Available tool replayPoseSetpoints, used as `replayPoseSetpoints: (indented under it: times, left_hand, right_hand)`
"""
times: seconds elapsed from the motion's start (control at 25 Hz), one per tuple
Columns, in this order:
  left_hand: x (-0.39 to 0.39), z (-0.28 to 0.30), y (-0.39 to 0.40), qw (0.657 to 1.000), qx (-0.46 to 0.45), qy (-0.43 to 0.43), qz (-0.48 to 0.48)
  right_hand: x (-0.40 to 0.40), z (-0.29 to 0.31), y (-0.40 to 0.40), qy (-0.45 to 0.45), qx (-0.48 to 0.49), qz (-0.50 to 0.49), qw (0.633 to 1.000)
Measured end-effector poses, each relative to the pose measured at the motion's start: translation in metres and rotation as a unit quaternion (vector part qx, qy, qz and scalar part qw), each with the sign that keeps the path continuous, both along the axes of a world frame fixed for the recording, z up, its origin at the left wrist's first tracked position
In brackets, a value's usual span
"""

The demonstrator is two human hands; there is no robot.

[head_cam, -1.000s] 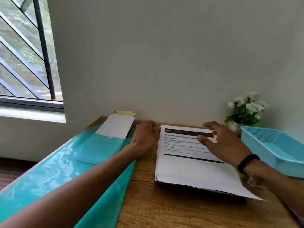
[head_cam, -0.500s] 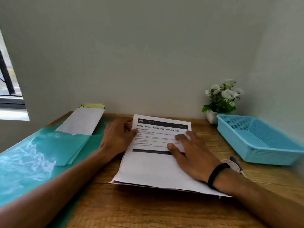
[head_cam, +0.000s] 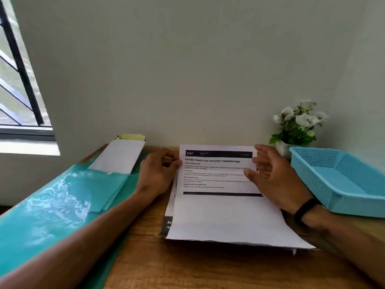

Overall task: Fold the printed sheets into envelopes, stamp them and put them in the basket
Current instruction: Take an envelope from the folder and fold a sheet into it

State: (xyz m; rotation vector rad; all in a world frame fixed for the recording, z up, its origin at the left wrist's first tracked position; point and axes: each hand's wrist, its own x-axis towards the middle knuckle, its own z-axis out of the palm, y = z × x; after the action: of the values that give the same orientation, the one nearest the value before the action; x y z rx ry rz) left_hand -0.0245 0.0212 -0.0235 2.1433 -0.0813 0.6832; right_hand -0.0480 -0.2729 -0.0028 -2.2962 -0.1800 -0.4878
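Observation:
A printed sheet (head_cam: 225, 213) with a black header bar lies on top of a stack of sheets (head_cam: 168, 225) in the middle of the wooden desk. My left hand (head_cam: 158, 174) pinches the top sheet's left edge near its far corner. At the sheet's right edge my right hand (head_cam: 268, 176) holds it with the thumb on the paper. The sheet's far end looks slightly lifted off the stack. A white envelope (head_cam: 119, 157) pokes out of a teal folder (head_cam: 68, 197) at the left. The blue mesh basket (head_cam: 341, 180) stands at the right.
A small white pot of white flowers (head_cam: 298, 126) stands at the wall behind the basket. Yellow paper (head_cam: 131, 137) shows behind the envelope. The wall runs along the desk's far edge and a window (head_cam: 16, 80) is at the left. My right wrist wears a black band (head_cam: 304, 211).
Both hands moved from lying flat on the stack to gripping the top sheet's side edges near its far end. The sheet has shifted, baring the page below at the left. The view moved.

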Motion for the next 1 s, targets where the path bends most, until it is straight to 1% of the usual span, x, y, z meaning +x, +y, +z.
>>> replayPoseSetpoints:
  times: [0.08,0.2,0.28,0.4,0.48,0.52,0.56,0.64,0.68,0.76,0.92,1.0]
  left_hand:
    - [-0.002,0.002,0.000,1.000,-0.021,-0.018,-0.004]
    - [-0.007,0.007,-0.001,0.998,-0.043,-0.040,0.001]
    - [-0.007,0.007,0.000,0.995,-0.081,-0.049,-0.010]
    - [-0.008,0.013,-0.003,0.988,-0.132,-0.056,-0.054]
    - [-0.010,0.017,-0.005,0.983,-0.164,-0.030,-0.077]
    - [-0.012,0.018,-0.006,0.976,-0.195,-0.006,-0.095]
    - [-0.013,0.018,-0.005,0.964,-0.240,0.021,-0.116]
    - [-0.016,0.020,-0.005,0.927,-0.324,0.085,-0.168]
    - [-0.016,0.019,-0.004,0.918,-0.334,0.108,-0.183]
    - [-0.012,0.016,-0.002,0.914,-0.327,0.127,-0.203]
    - [-0.005,0.013,0.004,0.913,-0.330,0.108,-0.214]
    - [-0.005,0.011,0.003,0.915,-0.329,0.109,-0.206]
  right_hand:
    - [0.000,0.008,-0.001,0.001,0.047,-0.009,0.999]
    - [-0.001,0.017,0.005,0.030,0.100,-0.021,0.994]
    - [0.004,0.012,0.009,0.035,0.120,-0.030,0.992]
    - [0.005,0.011,0.010,-0.016,0.152,-0.044,0.987]
    - [0.004,0.012,0.008,-0.039,0.161,-0.046,0.985]
    - [0.000,0.012,0.007,-0.043,0.167,-0.043,0.984]
    - [-0.001,0.009,0.006,-0.042,0.176,-0.035,0.983]
    - [-0.008,0.010,0.007,-0.034,0.206,-0.026,0.978]
    - [-0.008,0.012,0.008,-0.020,0.231,-0.023,0.973]
    - [-0.010,0.014,0.013,0.011,0.289,-0.013,0.957]
    - [-0.013,0.020,0.017,0.055,0.380,-0.006,0.923]
    - [-0.012,0.019,0.012,0.086,0.436,0.001,0.896]
